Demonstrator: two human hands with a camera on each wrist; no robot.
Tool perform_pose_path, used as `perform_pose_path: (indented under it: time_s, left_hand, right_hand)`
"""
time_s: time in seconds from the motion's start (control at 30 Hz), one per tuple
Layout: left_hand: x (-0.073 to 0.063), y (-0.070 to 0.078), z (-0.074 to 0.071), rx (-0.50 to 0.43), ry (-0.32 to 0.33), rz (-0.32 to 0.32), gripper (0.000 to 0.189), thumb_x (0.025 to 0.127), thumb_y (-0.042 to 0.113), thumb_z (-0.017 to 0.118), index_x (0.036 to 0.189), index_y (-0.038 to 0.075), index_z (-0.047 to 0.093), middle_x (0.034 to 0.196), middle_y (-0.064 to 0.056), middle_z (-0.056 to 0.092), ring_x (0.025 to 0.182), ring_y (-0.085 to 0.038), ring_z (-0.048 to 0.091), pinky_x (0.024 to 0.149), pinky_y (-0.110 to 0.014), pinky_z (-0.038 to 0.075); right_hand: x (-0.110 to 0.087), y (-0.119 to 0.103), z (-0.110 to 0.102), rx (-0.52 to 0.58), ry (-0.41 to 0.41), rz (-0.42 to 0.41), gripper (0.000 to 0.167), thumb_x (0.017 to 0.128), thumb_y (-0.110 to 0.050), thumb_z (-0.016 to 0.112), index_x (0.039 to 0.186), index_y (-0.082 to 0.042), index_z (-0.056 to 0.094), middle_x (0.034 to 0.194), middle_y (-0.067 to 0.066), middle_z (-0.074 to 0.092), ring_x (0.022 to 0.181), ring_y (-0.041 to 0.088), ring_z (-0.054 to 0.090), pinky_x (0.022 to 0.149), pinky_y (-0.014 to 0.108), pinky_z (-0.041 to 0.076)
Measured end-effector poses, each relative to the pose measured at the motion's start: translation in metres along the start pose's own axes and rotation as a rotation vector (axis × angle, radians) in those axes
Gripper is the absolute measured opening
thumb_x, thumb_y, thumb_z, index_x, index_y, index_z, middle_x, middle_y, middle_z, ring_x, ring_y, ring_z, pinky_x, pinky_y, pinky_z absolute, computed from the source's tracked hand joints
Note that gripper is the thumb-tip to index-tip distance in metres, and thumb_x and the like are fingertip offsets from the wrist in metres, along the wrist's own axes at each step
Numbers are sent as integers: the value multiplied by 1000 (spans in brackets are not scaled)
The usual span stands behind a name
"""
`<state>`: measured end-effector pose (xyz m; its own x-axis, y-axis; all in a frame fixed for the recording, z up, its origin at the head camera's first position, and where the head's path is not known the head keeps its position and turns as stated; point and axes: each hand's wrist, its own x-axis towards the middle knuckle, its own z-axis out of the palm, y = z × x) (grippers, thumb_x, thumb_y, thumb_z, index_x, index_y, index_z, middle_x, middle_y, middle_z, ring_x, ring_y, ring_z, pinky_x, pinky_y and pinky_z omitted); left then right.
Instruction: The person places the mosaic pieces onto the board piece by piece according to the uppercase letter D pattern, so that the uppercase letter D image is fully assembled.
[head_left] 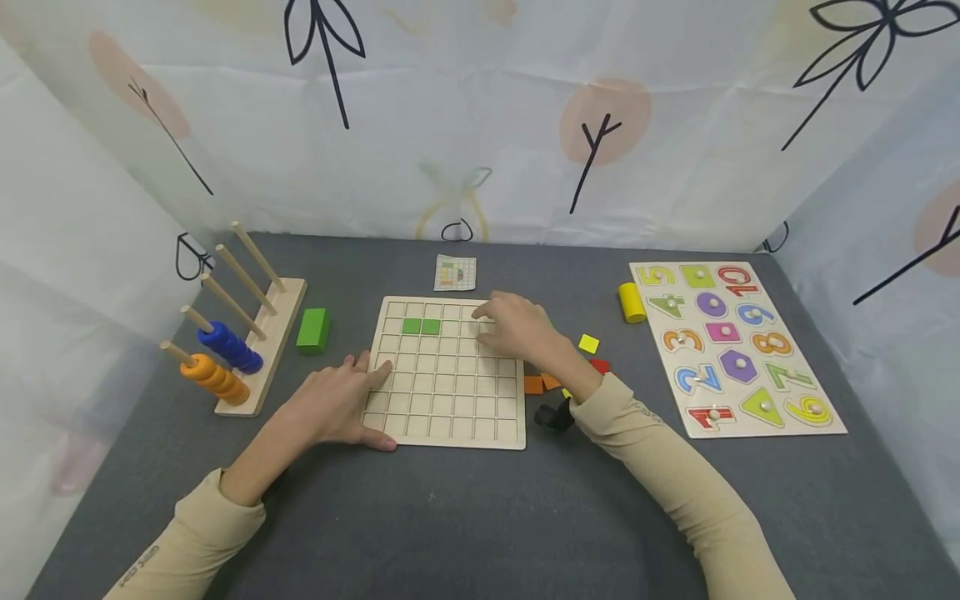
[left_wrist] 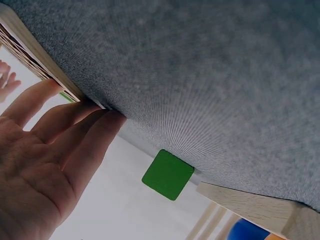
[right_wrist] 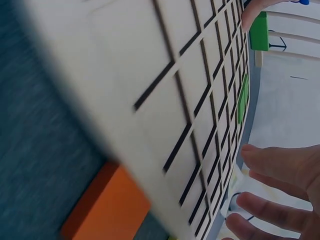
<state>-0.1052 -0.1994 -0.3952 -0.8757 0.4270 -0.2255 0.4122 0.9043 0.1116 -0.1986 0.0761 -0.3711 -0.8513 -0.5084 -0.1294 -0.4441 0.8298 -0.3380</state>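
A wooden grid board (head_left: 442,427) lies on the grey table. Two green square tiles (head_left: 422,327) sit side by side in cells near its upper left. My left hand (head_left: 341,402) rests at the board's left edge, with thumb and fingertips touching it; in the left wrist view its fingers (left_wrist: 82,155) are fairly straight. Over the board's upper right is my right hand (head_left: 517,327), fingertips close to the surface. From the right wrist view, its thumb and fingers (right_wrist: 275,207) are spread apart and no tile shows between them. Contact of those fingertips with the board is unclear.
Loose orange tiles (head_left: 533,385), a red tile (head_left: 600,365) and a yellow tile (head_left: 588,343) lie right of the board. A green block (head_left: 313,332) and peg stacker (head_left: 258,371) stand left. Behind is a pattern card (head_left: 454,273); right are a yellow cylinder (head_left: 632,302) and number puzzle (head_left: 795,367).
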Motion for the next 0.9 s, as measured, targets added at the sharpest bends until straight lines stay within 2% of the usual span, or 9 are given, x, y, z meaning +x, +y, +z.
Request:
perform_pose_path:
  time_s: [0.27,0.53,0.77,0.9]
  left_hand:
    - [-1,0,0,-5,2,-5,112,63,73,84,148,7,54,147,-40,48,129,-60,54,89,-67,53]
    - [-2,0,0,-10,0,-3,112,64,73,84,148,7,54,148,-40,47,130,-60,53,89,-66,53]
    - [-2,1,0,-9,-6,-6,113,63,74,84,149,7,53,148,-39,47,130,-60,53,89,-67,53]
    - [-1,0,0,-9,-7,-10,112,63,74,84,149,7,53,148,-39,47,131,-60,52,90,-68,52]
  right_hand:
    - [-20,15,-5,-37,-11,34,36,95,-25,72,130,-14,72,117,10,68,88,22,60,58,29,41]
    - [-35,28,-1,-42,-21,34,35,94,-23,75,127,-12,73,115,13,68,68,18,48,50,27,27]
    - [-44,39,0,-25,-2,45,19,94,-19,74,112,-12,77,107,11,65,77,20,51,55,28,34]
    - [-48,42,0,-25,4,45,26,95,-18,73,119,-10,75,112,12,67,81,21,55,56,28,38]
